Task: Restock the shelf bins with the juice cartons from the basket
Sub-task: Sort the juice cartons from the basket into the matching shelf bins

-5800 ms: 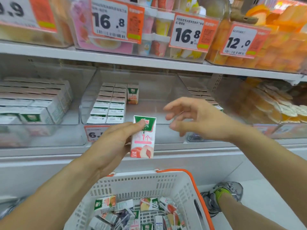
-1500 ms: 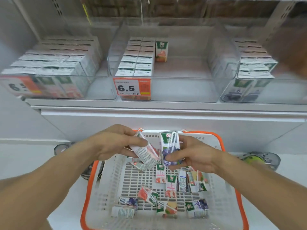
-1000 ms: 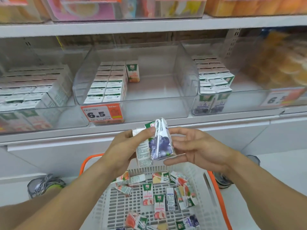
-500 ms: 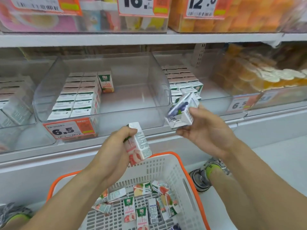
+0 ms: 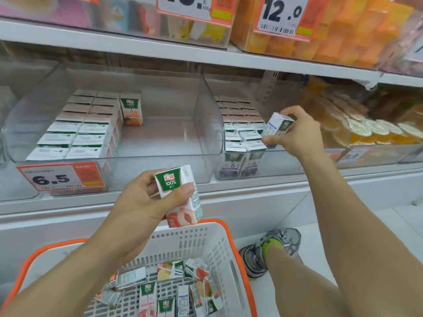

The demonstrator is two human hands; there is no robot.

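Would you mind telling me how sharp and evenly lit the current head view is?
Head view: bright, even lighting; peach carton in the left hand is sharp; right hand and its carton slightly soft; upper shelf goods blurred; wide-angle bending at the edges.

White shelving (image 5: 229,58), pale floor (image 5: 320,225)

The right hand (image 5: 297,131) covers most of its carton (image 5: 278,125), so the flavour cannot be told. The left hand (image 5: 146,202) hides the middle of the peach carton (image 5: 180,195). The basket (image 5: 206,243) is cut off by the near edge, its cartons partly under the left forearm. The far-left bin (image 5: 13,175) runs off the frame. Top price tags (image 5: 190,8) are cropped; the right tag (image 5: 352,156) is too blurred to read.
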